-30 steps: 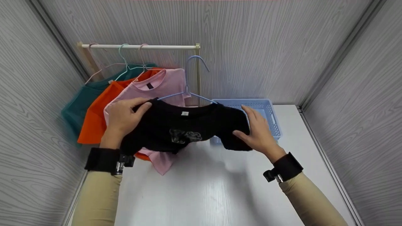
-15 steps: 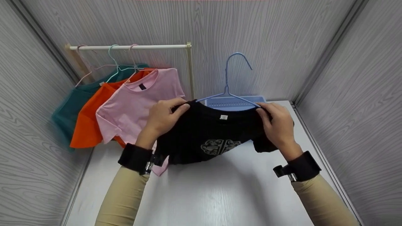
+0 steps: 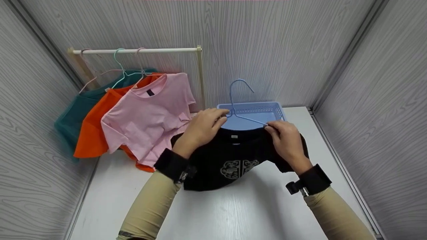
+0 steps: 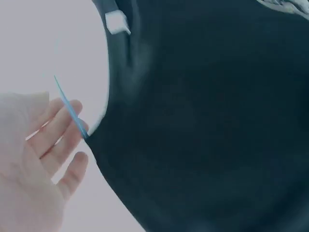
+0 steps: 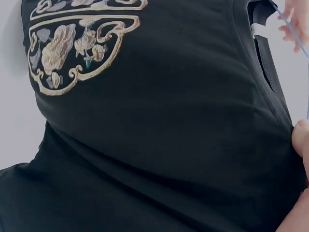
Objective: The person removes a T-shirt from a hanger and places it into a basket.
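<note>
A black T-shirt (image 3: 213, 170) with a pale embroidered emblem (image 5: 82, 53) hangs on a light blue wire hanger (image 3: 251, 120). Its shoulder on the right is pinched, together with the hanger's arm, by my right hand (image 3: 287, 136). My left hand (image 3: 203, 128) is beside the hanger's neck, partly covering the other hanger arm. The left wrist view shows that arm crossing in front of the loosely bent left fingers (image 4: 58, 133), with the thumb standing apart from them. A small white label (image 4: 117, 22) sits inside the collar.
A rail (image 3: 160, 50) at the back left bears a pink T-shirt (image 3: 143, 113), an orange shirt (image 3: 90, 138) and a teal shirt (image 3: 71, 111) on hangers. A blue plastic basket (image 3: 278, 108) stands on the white table (image 3: 233, 213) against the back wall.
The black T-shirt and its hanger moved right, away from the rail, then lower. My left hand released the shoulder and moved to the hanger's neck. My right hand now pinches the other shoulder.
</note>
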The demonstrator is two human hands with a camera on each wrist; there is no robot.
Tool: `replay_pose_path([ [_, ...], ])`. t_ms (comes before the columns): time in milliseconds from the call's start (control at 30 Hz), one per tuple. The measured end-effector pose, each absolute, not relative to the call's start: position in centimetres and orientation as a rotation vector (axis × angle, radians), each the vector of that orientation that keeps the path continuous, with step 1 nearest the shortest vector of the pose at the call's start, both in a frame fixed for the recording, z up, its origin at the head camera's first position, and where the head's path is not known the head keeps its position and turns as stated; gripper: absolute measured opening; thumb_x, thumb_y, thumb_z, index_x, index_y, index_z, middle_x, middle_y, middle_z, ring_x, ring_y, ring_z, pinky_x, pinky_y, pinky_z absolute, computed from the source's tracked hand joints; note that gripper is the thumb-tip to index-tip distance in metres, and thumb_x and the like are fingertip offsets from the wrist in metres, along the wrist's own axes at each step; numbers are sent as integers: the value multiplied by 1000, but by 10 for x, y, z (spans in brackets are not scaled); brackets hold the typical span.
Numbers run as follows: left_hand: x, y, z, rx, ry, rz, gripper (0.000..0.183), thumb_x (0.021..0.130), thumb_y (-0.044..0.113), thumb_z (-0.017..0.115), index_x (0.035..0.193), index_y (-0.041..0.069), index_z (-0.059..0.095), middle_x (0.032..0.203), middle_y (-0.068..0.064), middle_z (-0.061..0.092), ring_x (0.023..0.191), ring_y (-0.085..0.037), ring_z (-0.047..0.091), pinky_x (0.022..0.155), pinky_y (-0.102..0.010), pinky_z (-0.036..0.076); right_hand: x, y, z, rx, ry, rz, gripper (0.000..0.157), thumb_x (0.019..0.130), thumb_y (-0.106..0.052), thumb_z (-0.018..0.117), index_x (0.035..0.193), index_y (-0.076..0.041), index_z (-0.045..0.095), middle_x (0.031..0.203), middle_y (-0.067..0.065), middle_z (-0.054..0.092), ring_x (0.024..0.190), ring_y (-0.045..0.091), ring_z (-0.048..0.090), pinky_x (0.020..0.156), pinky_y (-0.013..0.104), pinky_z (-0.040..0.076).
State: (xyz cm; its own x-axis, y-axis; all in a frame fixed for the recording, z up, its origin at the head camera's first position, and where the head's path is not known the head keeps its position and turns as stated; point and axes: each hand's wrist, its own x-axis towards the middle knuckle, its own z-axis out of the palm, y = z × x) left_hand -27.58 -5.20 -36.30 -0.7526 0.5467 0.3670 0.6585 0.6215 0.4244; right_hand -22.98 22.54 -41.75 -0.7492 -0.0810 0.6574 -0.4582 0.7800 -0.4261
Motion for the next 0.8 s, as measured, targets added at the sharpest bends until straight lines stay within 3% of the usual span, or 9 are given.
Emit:
replay_pose_path([
  [100, -277, -39, -366, -1028, -2657, -961, 26, 104, 25, 47, 106, 7, 65, 95, -8, 70, 90, -21, 66, 84, -38, 52, -230, 225, -420, 438, -2358, 793, 16, 93, -15, 66, 100, -4, 74, 93, 12, 73, 89, 30, 68, 86, 45, 50],
  [233, -278, -37, -374, -987, -2647, -1082, 26, 104, 26, 46, 99, 8, 64, 78, -6, 59, 74, -18, 54, 71, -34, 46, -230, 232, -423, 494, -2436, 829, 18, 95, -17, 63, 106, -6, 72, 99, 11, 73, 95, 28, 67, 89, 43, 50],
  [400, -279, -45, -382, -848, -2653, -1070, 27, 103, 30, 46, 98, 11, 65, 75, -3, 58, 72, -18, 53, 68, -35, 45, -230, 249, -427, 579, -2536, 867, 20, 97, -14, 60, 111, -5, 70, 106, 12, 71, 102, 28, 67, 92, 44, 50],
  [567, -280, -52, -387, -824, -2627, -1007, 29, 103, 31, 46, 94, 12, 65, 75, -3, 63, 68, -20, 55, 66, -37, 46, -229, 264, -430, 589, -2503, 865, 17, 92, -3, 64, 106, -2, 74, 102, 13, 74, 94, 29, 71, 84, 42, 55],
  [800, -280, -69, -388, -845, -2572, -1042, 31, 103, 30, 47, 87, 10, 66, 74, -5, 65, 68, -20, 57, 67, -38, 48, -233, 282, -435, 550, -2433, 749, 16, 87, -3, 70, 101, -5, 77, 94, 12, 76, 84, 29, 74, 75, 40, 58],
])
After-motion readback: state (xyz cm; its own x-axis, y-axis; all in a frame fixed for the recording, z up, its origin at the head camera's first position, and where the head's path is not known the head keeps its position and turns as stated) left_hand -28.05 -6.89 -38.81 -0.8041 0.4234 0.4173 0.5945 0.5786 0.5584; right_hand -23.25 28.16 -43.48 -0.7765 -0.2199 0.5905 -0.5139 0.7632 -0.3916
